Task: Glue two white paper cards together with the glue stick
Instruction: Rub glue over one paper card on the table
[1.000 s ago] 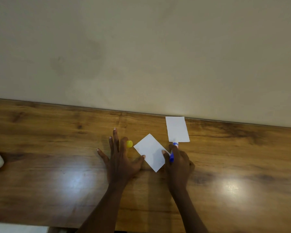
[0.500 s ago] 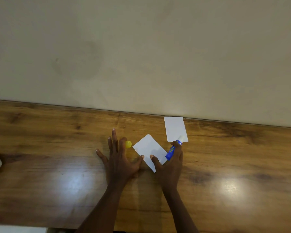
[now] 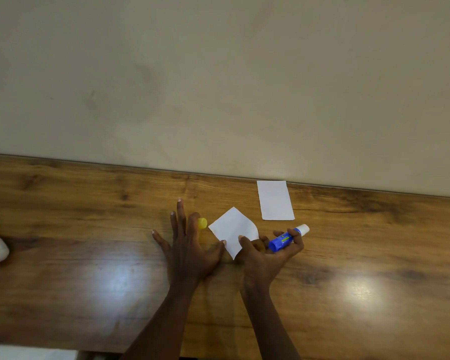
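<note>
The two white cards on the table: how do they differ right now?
The near card sits turned like a diamond; the far card lies squarer, by the wall. The near card's right corner curls up; the far card looks flat. The right hand, holding the glue stick, touches the near card, and the left hand its edge; the far card is untouched. Both are plain white.
</note>
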Available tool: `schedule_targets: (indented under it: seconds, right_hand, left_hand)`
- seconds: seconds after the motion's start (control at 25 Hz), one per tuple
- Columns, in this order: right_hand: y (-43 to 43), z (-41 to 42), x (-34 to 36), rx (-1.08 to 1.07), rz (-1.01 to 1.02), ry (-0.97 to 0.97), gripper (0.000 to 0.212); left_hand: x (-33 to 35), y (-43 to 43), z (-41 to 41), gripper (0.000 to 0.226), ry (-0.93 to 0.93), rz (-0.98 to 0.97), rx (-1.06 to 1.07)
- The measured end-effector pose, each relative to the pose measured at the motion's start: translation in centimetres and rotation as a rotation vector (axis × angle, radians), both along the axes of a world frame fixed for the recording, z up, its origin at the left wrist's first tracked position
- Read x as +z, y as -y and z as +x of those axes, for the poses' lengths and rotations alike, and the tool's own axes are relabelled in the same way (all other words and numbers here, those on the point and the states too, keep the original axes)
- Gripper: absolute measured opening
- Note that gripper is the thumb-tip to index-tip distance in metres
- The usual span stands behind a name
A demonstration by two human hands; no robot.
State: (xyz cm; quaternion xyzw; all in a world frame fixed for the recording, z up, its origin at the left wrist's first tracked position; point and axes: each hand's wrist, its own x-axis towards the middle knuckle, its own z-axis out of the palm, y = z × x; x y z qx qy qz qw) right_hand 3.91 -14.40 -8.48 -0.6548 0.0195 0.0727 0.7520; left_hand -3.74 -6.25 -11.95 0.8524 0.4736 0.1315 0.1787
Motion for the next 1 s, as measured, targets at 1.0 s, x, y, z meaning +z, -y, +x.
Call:
schedule_targets:
  seconds: [1.0]
  right_hand:
    - [-0.7,7.3,2.1,0.801,-0.418,0.456,0.064]
  left_hand:
    - [0.4,0.2,-0.2,0.073,0.144,-0.031,0.013]
